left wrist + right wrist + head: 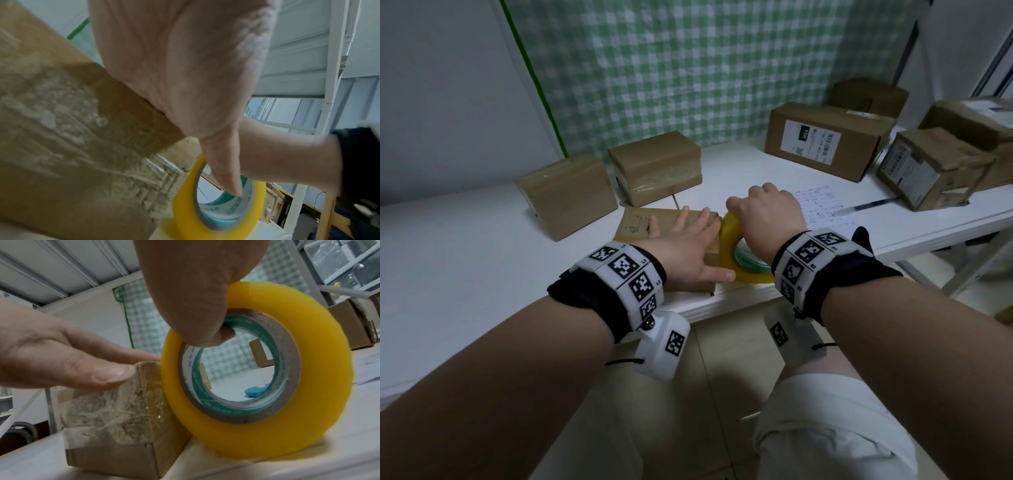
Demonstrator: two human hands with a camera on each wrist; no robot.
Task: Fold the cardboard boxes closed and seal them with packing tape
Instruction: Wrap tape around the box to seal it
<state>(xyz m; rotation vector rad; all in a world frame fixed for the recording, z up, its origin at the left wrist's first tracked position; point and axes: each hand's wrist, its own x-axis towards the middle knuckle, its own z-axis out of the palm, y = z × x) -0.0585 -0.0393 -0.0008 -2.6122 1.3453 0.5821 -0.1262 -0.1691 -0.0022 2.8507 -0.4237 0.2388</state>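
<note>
The white table (482, 246) carries everything. Far right on it sit four brown boxes (828, 140), two with printed labels; far left stand two more, closed boxes (654, 168) with glossy tape on them. Whether anything is inside any of them cannot be told, since none shows an open top.

The box (640, 226) being worked lies near the table's near edge, in the middle, its flaps folded down. Its long axis seems to run left to right. Old, wrinkled tape covers its near face, as the right wrist view shows.

The left hand (681, 250) lies flat on the box's top, fingers straight and spread, pressing it down, with the thumb along the near top edge. It grips nothing.

The tape roll (739, 253), yellow with a green-printed core, stands on edge on the table, touching the box's right end. The right hand (767, 212) holds it from above, fingers hooked through the core and closed around the ring.

So the box lies directly left of the roll. The seal probably runs leftward from that end over the top, under the pressing palm, so the left hand would need to give way.

A sheet of paper (822, 209) with writing and a pen (866, 207) lie to the right. A small blue object (257, 390) lies farther off.
</note>
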